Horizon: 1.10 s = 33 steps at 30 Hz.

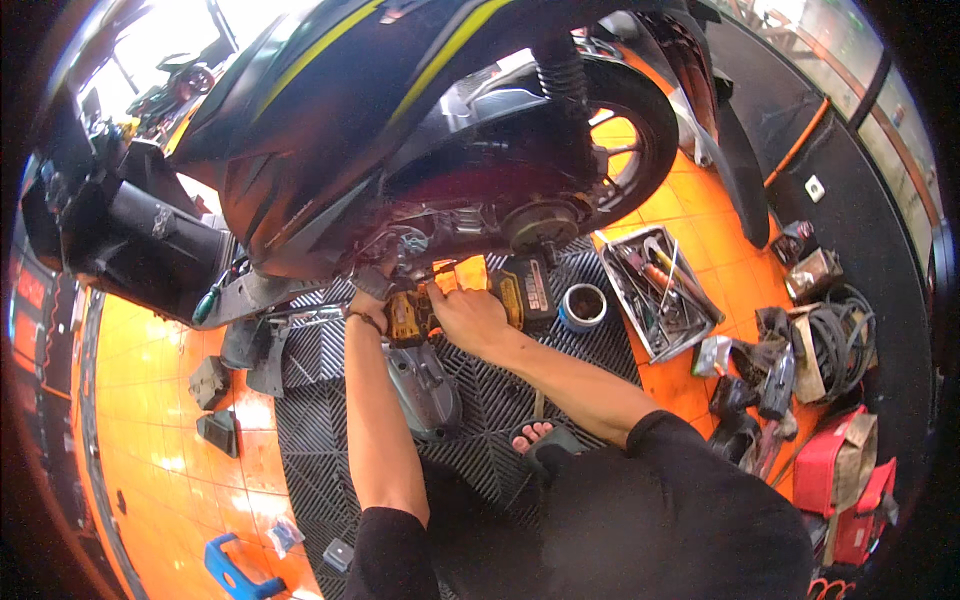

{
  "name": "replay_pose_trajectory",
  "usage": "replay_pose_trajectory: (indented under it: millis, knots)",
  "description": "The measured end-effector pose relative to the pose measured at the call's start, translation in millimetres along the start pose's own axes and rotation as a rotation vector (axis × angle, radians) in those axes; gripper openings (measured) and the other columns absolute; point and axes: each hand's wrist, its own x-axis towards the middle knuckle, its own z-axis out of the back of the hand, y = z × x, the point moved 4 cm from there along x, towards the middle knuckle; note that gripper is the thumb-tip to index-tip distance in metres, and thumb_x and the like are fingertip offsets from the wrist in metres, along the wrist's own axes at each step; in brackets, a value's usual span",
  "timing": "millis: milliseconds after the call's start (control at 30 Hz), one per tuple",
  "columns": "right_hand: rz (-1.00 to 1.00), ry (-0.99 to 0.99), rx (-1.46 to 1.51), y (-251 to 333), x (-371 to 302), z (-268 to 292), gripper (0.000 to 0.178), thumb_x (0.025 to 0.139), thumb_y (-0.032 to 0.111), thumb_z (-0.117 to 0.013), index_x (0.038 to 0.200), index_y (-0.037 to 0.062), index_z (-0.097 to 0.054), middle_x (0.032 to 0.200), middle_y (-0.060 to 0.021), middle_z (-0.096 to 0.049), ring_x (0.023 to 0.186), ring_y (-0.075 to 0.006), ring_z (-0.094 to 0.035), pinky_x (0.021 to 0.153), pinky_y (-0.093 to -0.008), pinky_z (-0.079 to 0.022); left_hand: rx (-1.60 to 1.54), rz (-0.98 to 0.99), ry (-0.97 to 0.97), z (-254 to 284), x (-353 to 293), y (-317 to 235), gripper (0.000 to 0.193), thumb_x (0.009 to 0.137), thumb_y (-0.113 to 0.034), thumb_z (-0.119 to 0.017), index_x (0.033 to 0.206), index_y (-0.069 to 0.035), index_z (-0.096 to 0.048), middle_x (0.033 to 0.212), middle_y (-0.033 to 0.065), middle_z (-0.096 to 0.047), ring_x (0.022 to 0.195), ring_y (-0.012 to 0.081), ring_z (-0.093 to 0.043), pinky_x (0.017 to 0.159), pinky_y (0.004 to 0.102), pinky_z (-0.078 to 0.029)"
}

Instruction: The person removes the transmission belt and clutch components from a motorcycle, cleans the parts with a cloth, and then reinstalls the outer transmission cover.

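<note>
My right hand (470,318) is wrapped round the handle of a yellow-and-black cordless power drill (404,318). The drill's black battery end points to the right, and its nose points left, by the scooter's lower side. Next to that nose, my left hand (370,297) is closed against the engine area (408,240). Shadow hides its fingertips and whatever they hold. Above both hands stands a dark scooter (330,170) with yellow stripes, its wheel (655,130) to the right. Below the drill a grey cover part (432,400) lies on the ribbed black mat (315,425).
A metal tray (655,352) of hand tools lies to the right, beside a cup (583,326) with dark contents. Farther right are coiled cable (845,345), loose parts and a red bag (832,450). A blue stool (235,570) and black pieces (210,383) are at left.
</note>
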Motion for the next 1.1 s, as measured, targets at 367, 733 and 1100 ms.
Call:
replay_pose_trajectory:
  millis: [367, 733, 1100]
  knots:
    - [-0.079, -0.093, 0.242, -14, -108, -14, 0.058, 0.074, 0.015, -0.075, 0.127, 0.011, -0.052, 0.08, -0.0146, -0.07, 0.073, -0.041, -0.069, 0.063, -0.0503, -0.055, 0.257, 0.121, 0.202, -44, -76, 13, 0.043, 0.099, -0.031, -0.065, 0.127, 0.0, -0.061, 0.117, 0.0104, -0.071, 0.099, 0.0212, -0.069, 0.089, 0.0361, -0.054]
    - [-0.444, -0.61, 0.71, -112, -327, 5, 0.051, 0.079, 0.01, -0.083, 0.123, 0.0022, -0.058, 0.101, -0.009, -0.071, 0.087, -0.0159, -0.069, 0.075, -0.032, -0.054, 0.049, 0.092, 0.47, -112, -142, 66, 0.035, 0.099, -0.018, -0.065, 0.126, 0.002, -0.057, 0.115, 0.0118, -0.068, 0.106, 0.0228, -0.067, 0.094, 0.0369, -0.055]
    - [-0.831, -0.786, 0.572, -241, -468, 4, 0.026, 0.094, 0.019, -0.073, 0.112, 0.0007, -0.066, 0.103, -0.007, -0.071, 0.096, -0.0194, -0.066, 0.084, -0.0347, -0.052, 0.183, 0.414, 0.546, -172, -192, 167, 0.033, 0.104, -0.03, -0.055, 0.118, -0.001, -0.048, 0.114, 0.028, -0.067, 0.09, 0.0306, -0.072, 0.078, 0.0418, -0.06]
